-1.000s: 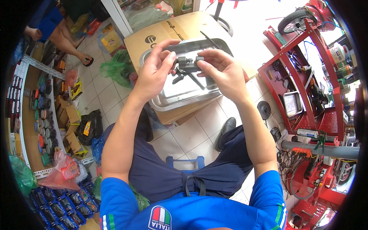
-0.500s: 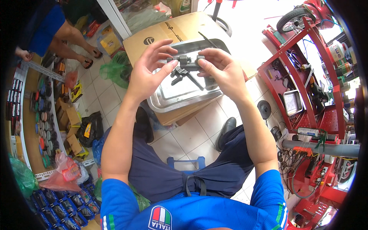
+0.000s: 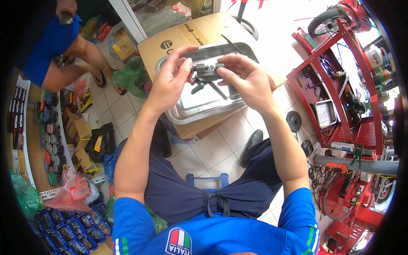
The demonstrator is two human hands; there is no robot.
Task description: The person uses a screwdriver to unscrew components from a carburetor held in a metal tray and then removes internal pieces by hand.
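A dark grey metal tool [image 3: 207,73], blocky with a narrower end, is held level over a metal tray [image 3: 182,114]. My right hand [image 3: 248,80] pinches its right end between thumb and fingers. At its narrower left end is my left hand [image 3: 169,83], closed with thumb and index finger together; the exact contact is partly hidden. Below the tool, a dark piece with a short bar [image 3: 197,88] and a long thin rod [image 3: 217,90] lie in the tray.
Under the tray is a cardboard box [image 3: 170,40]. A red tool cart [image 3: 335,85] stands to the right. Green plastic bags [image 3: 129,76] and shelves of small goods [image 3: 51,140] are at left, where another person [image 3: 59,46] stands. A thin dark rod [image 3: 231,42] leans over the tray's far rim.
My left fingers have closed in, thumb rising against the index finger at the tool's left end. My right hand has hardly moved. The other person has moved further into view.
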